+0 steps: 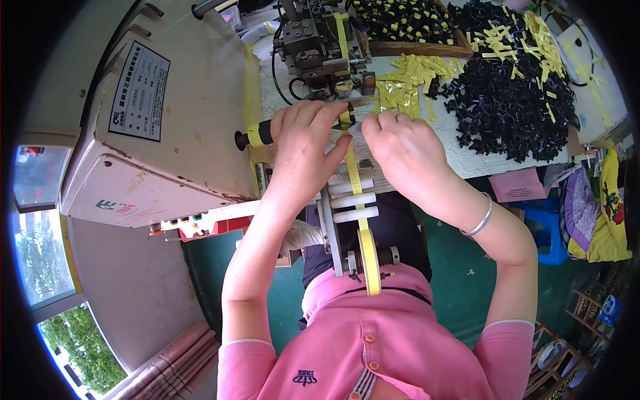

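My left hand (301,141) curls over a black rod with yellow bands (255,135), just below the machine head. Its fingers lie across the rod, and the thumb points toward the yellow strip. Past the fingertips a black and yellow end (347,117) shows. My right hand (405,145) is closed beside it, fingers bent down at the table's near edge; whatever they pinch is hidden. Between my hands a yellow strip (352,163) runs over white rollers (355,215) down to a narrow yellow reel (369,263) in front of my waist.
A metal machine head (317,47) stands ahead, with a large beige machine housing (173,113) at left. Yellow strips (403,83) and a heap of small black parts (500,100) cover the right of the table. Behind is a wooden tray (420,49). A blue stool (548,230) stands below right.
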### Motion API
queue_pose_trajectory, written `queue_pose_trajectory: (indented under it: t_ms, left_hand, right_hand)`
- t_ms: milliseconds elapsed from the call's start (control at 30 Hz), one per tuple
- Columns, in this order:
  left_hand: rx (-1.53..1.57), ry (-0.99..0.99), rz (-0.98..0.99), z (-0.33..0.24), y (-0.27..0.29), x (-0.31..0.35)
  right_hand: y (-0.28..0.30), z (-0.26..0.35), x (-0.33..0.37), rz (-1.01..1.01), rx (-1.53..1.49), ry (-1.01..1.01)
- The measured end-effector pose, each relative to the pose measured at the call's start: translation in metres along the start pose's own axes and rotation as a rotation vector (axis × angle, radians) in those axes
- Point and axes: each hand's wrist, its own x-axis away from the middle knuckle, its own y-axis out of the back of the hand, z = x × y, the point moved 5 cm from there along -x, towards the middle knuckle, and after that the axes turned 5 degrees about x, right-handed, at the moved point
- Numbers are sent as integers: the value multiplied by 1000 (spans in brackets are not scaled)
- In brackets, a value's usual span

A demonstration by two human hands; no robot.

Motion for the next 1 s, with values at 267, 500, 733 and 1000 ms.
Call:
queue_pose_trajectory:
  t_ms: [267, 500, 733, 1000]
  left_hand:
    - [35, -61, -69, 6, 2, -3]
    - [251, 89, 21, 18, 6, -20]
    - [24, 92, 91, 24, 0, -16]
    - [-179, 154, 95, 30, 5, -7]
  right_hand:
    - [-28, -29, 15, 38, -103, -137]
    - [-29, -54, 36, -86, -654, -291]
    - [-31, -29, 7, -387, -957, -112]
    - [-26, -37, -9, -181, -449, 32]
